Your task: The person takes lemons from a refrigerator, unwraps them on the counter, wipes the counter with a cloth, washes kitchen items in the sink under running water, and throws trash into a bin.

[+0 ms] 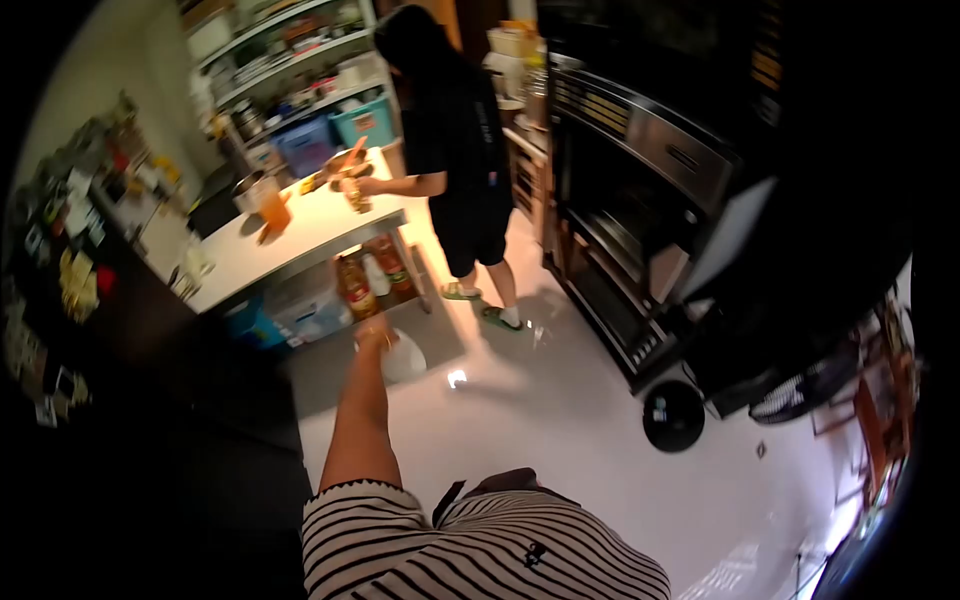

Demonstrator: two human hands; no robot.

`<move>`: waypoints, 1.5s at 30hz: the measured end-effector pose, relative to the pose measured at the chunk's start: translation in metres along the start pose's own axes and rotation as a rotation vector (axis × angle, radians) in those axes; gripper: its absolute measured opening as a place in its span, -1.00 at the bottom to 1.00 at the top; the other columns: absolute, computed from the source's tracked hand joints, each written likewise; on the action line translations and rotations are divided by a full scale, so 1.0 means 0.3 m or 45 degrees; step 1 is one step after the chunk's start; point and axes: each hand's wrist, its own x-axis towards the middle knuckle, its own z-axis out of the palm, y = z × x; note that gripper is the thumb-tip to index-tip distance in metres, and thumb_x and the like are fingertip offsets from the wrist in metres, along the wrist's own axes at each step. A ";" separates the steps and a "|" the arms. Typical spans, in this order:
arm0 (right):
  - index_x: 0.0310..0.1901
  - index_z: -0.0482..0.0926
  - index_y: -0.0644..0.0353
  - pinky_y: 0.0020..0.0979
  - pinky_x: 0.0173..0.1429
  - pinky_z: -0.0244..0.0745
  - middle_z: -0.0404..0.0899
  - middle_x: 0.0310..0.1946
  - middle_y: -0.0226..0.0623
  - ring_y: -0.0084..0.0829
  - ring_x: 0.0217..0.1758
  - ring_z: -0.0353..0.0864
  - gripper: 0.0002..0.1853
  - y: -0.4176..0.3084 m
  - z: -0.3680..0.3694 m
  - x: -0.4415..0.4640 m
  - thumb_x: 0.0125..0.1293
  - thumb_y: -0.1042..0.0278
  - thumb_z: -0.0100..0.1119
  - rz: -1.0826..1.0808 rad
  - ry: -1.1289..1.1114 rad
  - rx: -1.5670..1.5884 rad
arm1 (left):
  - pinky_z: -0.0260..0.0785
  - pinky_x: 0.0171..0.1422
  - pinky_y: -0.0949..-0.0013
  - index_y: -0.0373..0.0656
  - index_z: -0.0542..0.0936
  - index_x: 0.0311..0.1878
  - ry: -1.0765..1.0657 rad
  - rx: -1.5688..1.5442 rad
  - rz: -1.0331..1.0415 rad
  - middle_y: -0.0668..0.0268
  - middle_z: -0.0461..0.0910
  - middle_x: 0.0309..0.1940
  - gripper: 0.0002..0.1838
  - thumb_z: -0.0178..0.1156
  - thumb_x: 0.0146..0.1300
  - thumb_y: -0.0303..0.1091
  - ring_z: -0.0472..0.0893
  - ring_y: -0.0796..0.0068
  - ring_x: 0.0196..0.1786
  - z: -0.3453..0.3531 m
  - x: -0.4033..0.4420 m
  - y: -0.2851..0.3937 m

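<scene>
My left arm reaches forward over the floor, and my left hand (375, 334) is closed at the edge of a pale round dish (404, 358). The dish looks like a plate or shallow bowl; which one I cannot tell. Blur hides the exact grip of the fingers. Beyond the hand stands a white-topped table (318, 222) with a jug of orange liquid (270, 206) on it. My right hand is out of view.
A person in black (460, 150) stands at the table's right end, one hand over items there. Bottles (356, 285) and bins sit beneath. Ovens (630, 190) line the right side; a round black object (673, 416) is on the floor (520, 420).
</scene>
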 end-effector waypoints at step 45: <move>-0.40 0.43 -0.04 -0.20 -0.48 0.34 0.41 -0.59 -0.37 -0.30 -0.54 0.41 -0.49 0.030 0.496 0.147 0.15 -0.38 -0.14 0.151 -0.124 -0.341 | 0.35 0.07 0.12 0.00 -0.12 0.40 0.093 -0.606 -0.149 -0.08 0.37 0.14 -0.03 0.15 -0.10 -0.45 0.46 0.02 0.12 -0.788 0.614 0.137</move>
